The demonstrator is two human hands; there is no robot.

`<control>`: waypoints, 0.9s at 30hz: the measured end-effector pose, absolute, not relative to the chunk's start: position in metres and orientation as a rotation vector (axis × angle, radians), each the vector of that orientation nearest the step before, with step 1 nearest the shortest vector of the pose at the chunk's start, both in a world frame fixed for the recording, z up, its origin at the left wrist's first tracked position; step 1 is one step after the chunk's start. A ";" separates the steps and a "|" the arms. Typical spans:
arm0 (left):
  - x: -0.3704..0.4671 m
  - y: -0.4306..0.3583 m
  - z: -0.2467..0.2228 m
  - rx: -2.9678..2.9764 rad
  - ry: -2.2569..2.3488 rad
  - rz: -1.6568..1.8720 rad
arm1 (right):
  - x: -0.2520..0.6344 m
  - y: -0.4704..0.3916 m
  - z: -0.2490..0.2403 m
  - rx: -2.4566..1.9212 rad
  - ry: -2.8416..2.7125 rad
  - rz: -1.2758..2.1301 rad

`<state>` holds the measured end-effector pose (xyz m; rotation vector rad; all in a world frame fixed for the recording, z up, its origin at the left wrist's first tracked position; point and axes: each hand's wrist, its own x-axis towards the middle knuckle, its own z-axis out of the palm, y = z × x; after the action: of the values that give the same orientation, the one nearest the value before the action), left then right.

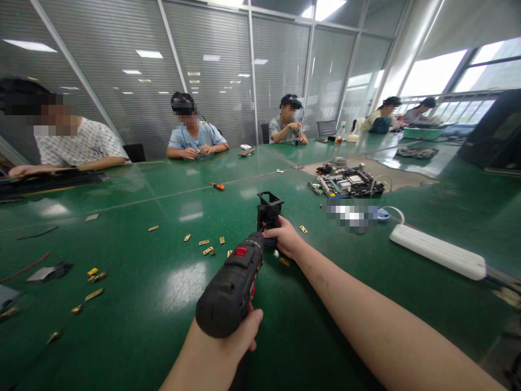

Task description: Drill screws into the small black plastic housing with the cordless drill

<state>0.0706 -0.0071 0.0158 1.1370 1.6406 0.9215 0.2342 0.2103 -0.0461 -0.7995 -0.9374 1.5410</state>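
Observation:
My left hand [240,331] is wrapped round the grip of a black cordless drill [232,282] with a red switch on top. The drill points forward, its chuck [256,240] close to a small square black plastic housing [267,216]. My right hand [287,236] grips that housing on its right side, tilted so its hollow faces me. Small brass-coloured bits show inside. The drill's tip is hidden, so I cannot tell whether it touches. Just behind stands a second black plastic frame [270,200]. Small brass plates [208,250] lie left of the drill, and another brass plate [303,229] lies to the right.
On the green table [134,271] lie an orange-handled screwdriver [218,186], a circuit board [352,182] and a white power strip [437,251]. Brass pieces [94,294] and a red wire [26,267] are at left. Several people sit along the far side.

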 end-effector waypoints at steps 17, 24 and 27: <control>0.064 -0.020 0.055 1.323 1.623 0.807 | 0.235 0.212 -0.051 -0.905 -1.073 1.436; 0.069 -0.021 0.060 1.301 1.628 0.830 | 0.235 0.210 -0.047 -0.876 -1.040 1.470; 0.072 -0.021 0.061 1.271 1.614 0.892 | 0.234 0.210 -0.048 -0.865 -1.022 1.474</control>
<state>0.0724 -0.0209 0.0612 1.2707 1.6137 0.8918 0.2344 0.2103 -0.0477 -0.8645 -1.0223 1.4738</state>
